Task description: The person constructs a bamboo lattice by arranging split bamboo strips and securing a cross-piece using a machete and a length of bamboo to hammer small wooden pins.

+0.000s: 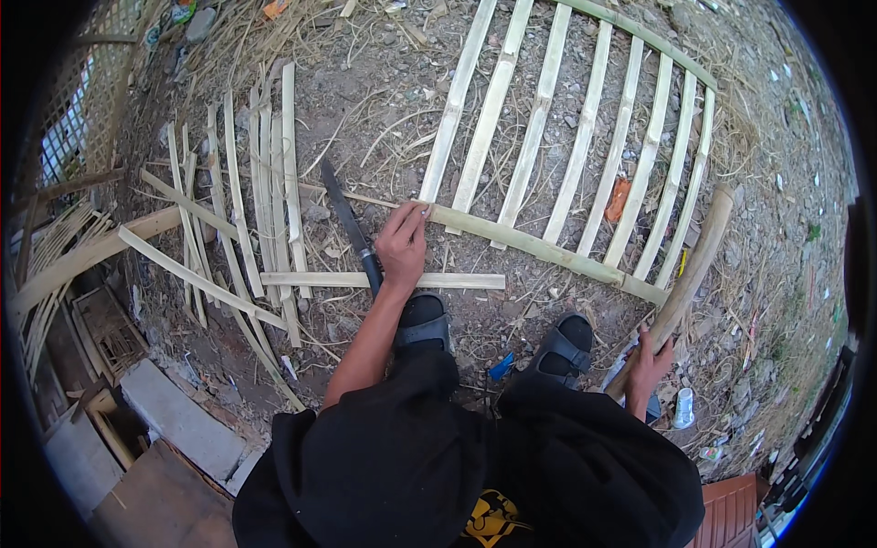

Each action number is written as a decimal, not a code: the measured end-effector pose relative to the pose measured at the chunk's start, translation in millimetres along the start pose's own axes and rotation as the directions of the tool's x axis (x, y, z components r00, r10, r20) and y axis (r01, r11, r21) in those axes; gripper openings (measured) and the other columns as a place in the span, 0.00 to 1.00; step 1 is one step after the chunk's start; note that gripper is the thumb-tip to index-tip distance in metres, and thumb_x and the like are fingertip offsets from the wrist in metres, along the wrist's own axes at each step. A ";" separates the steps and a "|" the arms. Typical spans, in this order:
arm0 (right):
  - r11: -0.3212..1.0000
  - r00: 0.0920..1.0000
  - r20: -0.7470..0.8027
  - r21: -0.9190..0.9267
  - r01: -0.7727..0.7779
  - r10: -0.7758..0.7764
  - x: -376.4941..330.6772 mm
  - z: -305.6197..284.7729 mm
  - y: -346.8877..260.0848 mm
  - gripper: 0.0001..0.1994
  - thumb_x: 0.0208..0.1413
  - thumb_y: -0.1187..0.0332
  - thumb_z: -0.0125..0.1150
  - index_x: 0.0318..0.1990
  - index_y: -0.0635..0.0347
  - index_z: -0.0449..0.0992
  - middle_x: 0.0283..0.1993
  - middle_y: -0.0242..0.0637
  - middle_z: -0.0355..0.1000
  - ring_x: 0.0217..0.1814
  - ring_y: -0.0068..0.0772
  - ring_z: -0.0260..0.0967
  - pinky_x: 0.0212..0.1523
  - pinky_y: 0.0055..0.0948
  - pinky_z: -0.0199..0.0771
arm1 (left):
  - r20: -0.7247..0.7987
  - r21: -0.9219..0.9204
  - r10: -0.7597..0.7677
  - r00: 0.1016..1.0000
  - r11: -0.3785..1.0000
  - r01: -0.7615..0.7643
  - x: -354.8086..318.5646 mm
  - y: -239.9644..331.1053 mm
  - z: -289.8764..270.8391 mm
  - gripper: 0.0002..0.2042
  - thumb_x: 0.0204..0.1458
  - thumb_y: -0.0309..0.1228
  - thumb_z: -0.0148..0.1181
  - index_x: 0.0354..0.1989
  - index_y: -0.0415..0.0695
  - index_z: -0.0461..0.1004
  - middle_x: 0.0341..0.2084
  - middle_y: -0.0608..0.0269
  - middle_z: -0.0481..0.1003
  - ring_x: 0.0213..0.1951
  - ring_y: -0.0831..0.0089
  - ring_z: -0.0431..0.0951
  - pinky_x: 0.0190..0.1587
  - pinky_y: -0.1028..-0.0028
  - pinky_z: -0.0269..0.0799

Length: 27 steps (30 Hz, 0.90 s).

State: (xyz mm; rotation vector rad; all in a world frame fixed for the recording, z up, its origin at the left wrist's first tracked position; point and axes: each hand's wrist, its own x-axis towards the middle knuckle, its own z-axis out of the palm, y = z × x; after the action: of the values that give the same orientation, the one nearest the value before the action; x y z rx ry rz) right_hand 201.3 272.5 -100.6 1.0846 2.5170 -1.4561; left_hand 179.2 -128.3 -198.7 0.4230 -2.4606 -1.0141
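Note:
A ladder-like frame of split bamboo lies on the ground, its several long slats [534, 128] running away from me to a far crosspiece [639, 35]. My left hand [402, 245] pinches the left end of the near bamboo crosspiece [521, 236], where the first slat meets it. In my right hand [649, 365] is a thick wooden stick [699, 247], gripped near its lower end and tilted up past the frame's near right corner. A long dark-bladed knife [342, 203] rests just left of my left hand, its black handle partly behind my wrist.
Loose bamboo strips [265, 173] lie in a heap to the left, with one strip [457, 280] crosswise before my sandals [562, 349]. Concrete blocks [183, 416] and boards are at lower left. A white cup [683, 408] lies right of my right hand. Litter dots the dirt.

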 end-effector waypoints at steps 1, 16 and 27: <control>0.999 0.999 0.023 -0.029 0.031 -0.030 -1.7 2.9 -2.4 0.15 0.52 0.66 0.63 0.42 0.64 0.68 0.24 0.31 0.65 0.16 0.19 0.61 0.16 0.21 0.62 | -0.028 0.030 0.105 0.994 0.994 -0.104 0.8 -2.0 1.0 0.09 0.47 0.19 0.59 0.37 0.38 0.78 0.28 0.58 0.75 0.29 0.64 0.77 0.31 0.70 0.71; 0.987 0.985 0.125 -0.095 0.130 -0.117 -10.6 26.3 -8.9 0.16 0.51 0.66 0.63 0.43 0.66 0.68 0.20 0.31 0.65 0.16 0.18 0.62 0.16 0.20 0.61 | -0.031 0.149 -0.025 0.999 0.988 0.030 -6.3 -13.2 6.4 0.07 0.48 0.19 0.57 0.36 0.37 0.75 0.25 0.56 0.73 0.25 0.60 0.75 0.27 0.67 0.68; 0.997 0.999 -0.029 -0.070 0.029 -0.031 -5.3 0.9 4.3 0.17 0.52 0.65 0.63 0.44 0.66 0.68 0.23 0.31 0.65 0.18 0.19 0.60 0.17 0.22 0.61 | 0.011 -0.055 -0.120 0.993 0.991 0.120 0.6 10.3 -5.7 0.06 0.52 0.22 0.57 0.38 0.36 0.75 0.27 0.56 0.75 0.23 0.72 0.74 0.26 0.74 0.69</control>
State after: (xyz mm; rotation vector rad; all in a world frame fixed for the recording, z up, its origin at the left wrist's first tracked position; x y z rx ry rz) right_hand 207.5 270.3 -102.4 1.0706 2.5945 -1.3574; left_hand 180.5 -124.9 -187.5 0.5560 -2.4317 -1.1312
